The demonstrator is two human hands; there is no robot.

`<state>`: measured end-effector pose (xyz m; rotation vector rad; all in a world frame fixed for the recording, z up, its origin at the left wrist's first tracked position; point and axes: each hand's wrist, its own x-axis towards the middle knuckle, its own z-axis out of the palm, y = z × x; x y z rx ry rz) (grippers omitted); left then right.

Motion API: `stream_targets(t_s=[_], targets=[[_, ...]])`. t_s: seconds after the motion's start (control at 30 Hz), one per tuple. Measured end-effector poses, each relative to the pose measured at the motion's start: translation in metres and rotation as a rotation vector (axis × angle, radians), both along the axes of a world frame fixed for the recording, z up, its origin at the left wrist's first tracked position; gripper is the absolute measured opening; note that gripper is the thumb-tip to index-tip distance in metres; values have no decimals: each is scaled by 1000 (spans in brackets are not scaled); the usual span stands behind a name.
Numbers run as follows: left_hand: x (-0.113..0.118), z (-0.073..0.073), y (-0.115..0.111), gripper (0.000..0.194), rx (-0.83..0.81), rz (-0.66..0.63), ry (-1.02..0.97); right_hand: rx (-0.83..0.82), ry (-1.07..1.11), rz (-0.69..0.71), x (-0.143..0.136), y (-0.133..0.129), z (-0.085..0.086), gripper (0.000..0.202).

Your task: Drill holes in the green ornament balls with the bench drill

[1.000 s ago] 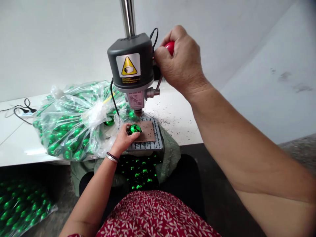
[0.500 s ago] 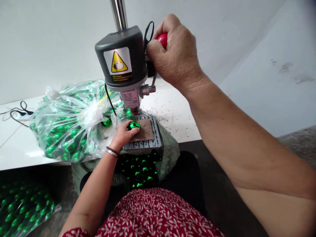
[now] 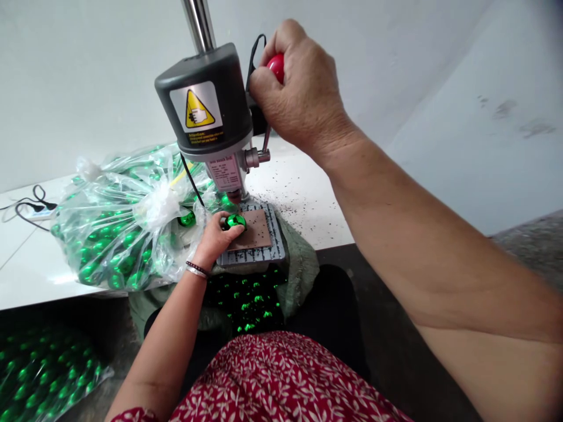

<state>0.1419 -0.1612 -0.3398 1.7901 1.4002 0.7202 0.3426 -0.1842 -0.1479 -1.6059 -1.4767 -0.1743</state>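
The left hand [image 3: 216,235] grips a green ball [image 3: 236,221] on the brown board [image 3: 258,227]; the right hand [image 3: 303,88] clasps the red knob [image 3: 277,67] of the drill [image 3: 233,88]. The warning sticker [image 3: 196,111] reads "Attention:", the lower label [image 3: 225,173] "Bench Drill".

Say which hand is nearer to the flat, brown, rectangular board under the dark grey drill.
Left. The left hand holds a shiny green ball at the left side of the board; the right hand grips the round red knob, raised well above it.
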Motion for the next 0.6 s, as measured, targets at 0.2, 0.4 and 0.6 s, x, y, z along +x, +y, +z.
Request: stream_targets(t_s=[0.2, 0.4, 0.6], targets=[[9, 2, -3, 51, 17, -25, -20, -21, -14, -16, 0, 0, 1, 31], [16, 2, -4, 54, -7, -88, -80, -15, -19, -17, 0, 0, 0, 29], [16, -2, -6, 56, -20, -106, -37, 3, -22, -39, 1, -1, 0, 17]])
